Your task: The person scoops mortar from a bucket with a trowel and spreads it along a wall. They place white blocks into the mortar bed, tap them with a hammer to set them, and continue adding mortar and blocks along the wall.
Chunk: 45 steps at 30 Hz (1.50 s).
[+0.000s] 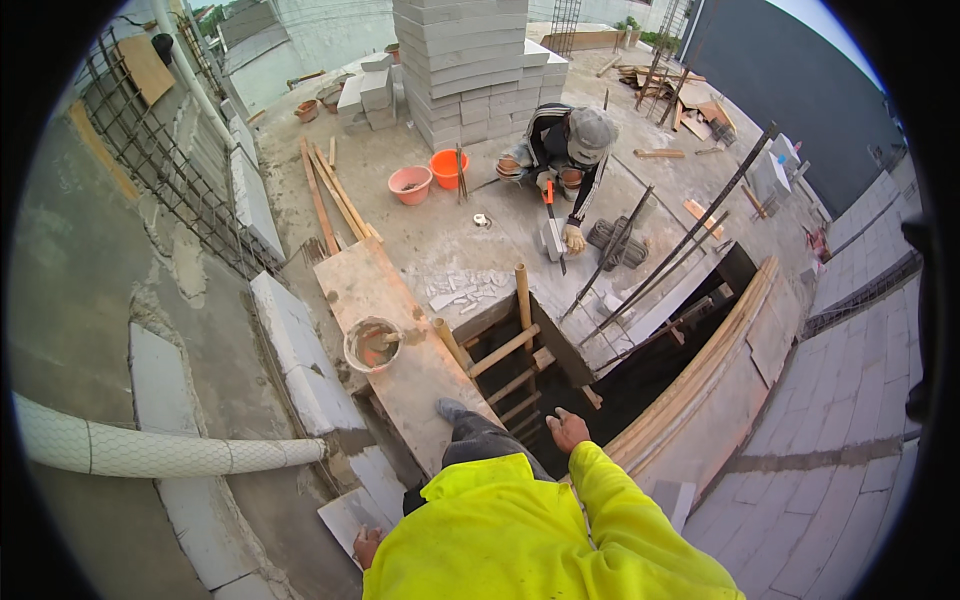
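A: Pale block (350, 513), position?
B: Low left, near the wall. Left hand (367, 546) at its lower edge; fingers partly hidden, cannot tell whether they grip.
A: Edges and room?
B: Board (427, 375) runs ahead, bucket (352, 353) near its left edge. Right of the board, dark opening (640, 385) with wooden ladder (505, 351).
A: Right arm?
B: Reaching forward, elbow slightly bent; right hand (567, 428) released, fingers loosely curved, beside the opening.
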{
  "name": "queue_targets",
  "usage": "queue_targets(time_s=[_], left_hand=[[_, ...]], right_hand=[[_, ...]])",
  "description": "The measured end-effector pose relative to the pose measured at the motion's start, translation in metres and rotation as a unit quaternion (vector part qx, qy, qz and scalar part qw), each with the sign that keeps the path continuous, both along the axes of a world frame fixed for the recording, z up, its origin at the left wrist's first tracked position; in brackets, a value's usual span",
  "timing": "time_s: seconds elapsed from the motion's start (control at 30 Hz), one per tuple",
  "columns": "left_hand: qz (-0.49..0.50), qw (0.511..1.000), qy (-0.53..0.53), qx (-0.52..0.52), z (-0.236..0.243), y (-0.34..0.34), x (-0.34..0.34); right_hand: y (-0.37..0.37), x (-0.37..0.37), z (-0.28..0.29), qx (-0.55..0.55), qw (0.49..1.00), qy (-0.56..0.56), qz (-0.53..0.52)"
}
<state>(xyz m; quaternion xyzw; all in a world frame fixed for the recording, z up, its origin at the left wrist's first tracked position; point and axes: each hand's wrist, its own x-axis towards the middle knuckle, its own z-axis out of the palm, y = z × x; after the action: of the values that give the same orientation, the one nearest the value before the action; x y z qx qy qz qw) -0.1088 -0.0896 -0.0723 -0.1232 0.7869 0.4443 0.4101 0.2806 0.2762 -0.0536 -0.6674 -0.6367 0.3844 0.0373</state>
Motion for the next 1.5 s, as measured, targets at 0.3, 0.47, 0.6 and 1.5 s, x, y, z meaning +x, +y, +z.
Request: queue_targets(time_s=[0.3,0.47,0.6,1.5], left_hand=[[-0.185,0.97,0.138,-0.077,-0.055,-0.049,-0.008],[-0.22,0.957,0.173,-0.083,-0.085,-0.069,-0.017],[-0.249,0.949,0.165,-0.103,-0.083,-0.072,-0.019],[-0.188,0.97,0.132,-0.076,-0.067,-0.06,-0.007]], right_hand=[[0.002,0.003,0.004,-0.008,1.0,0.0,-0.011],[0.007,0.0,0.002,0.002,1.0,0.001,0.006],[0.01,-0.003,0.007,-0.022,1.0,0.005,0.0],[0.003,-0.013,0.002,-0.013,1.0,0.014,-0.013]])
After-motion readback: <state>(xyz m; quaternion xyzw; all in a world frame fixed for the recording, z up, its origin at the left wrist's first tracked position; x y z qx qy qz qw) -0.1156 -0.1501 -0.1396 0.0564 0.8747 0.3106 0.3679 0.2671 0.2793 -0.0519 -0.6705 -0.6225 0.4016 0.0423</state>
